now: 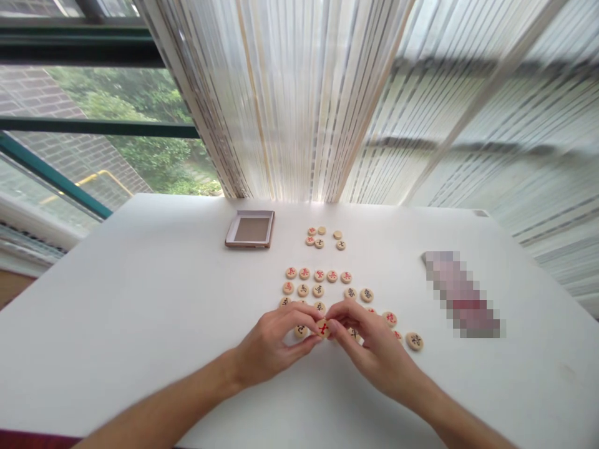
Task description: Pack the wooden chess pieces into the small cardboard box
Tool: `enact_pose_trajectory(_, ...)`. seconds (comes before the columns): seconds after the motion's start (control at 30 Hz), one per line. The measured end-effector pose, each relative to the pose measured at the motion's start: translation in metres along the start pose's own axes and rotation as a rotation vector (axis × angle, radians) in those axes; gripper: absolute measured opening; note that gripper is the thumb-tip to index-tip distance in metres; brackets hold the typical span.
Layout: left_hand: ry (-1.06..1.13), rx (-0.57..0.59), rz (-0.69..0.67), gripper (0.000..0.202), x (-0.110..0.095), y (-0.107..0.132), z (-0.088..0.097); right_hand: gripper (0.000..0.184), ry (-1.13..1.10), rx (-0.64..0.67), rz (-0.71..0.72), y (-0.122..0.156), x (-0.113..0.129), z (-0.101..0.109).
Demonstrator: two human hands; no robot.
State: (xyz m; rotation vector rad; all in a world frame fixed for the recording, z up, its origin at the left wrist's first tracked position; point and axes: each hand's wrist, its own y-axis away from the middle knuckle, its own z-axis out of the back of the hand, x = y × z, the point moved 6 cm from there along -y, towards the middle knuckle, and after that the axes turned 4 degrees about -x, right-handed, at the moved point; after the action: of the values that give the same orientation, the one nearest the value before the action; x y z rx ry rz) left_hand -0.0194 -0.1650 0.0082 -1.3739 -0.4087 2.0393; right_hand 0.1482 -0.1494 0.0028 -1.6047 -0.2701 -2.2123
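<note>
Xiangqi pieces sorted by hand on a white bench (140, 299). The left hand (276, 340) and the right hand (374, 349) meet near the front of the layout, the thumb and fingers of each pinching opposite edges of one round red-marked xiangqi piece (323, 328), its character facing the camera. Beyond the hands, a row of five red-marked pieces (332, 275) lies face up; a row with one red and two black horse pieces (303, 290) lies just in front of it. Other pieces are partly hidden by the hands. To the right lie a red-marked piece (390, 318) and, at the outer end, a black-marked piece (414, 341). Farther back, a loose cluster of six pieces (319, 243) stands to the right of a shallow open box (272, 229). A pixelated object (461, 296) occupies the right side.
</note>
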Motion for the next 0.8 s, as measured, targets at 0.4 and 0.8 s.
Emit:
enact_pose_trajectory(0.4, 0.037, -0.042, 0.005, 0.028, 0.006, 0.004, 0.005, 0.009, -0.17, 0.05, -0.04, 0.0, 0.0, -0.011)
enact_pose_trajectory(0.8, 0.008, -0.036, -0.108, 0.028, -0.003, 0.001, 0.005, 0.016, -0.223, 0.057, -0.092, 0.0, -0.003, -0.013)
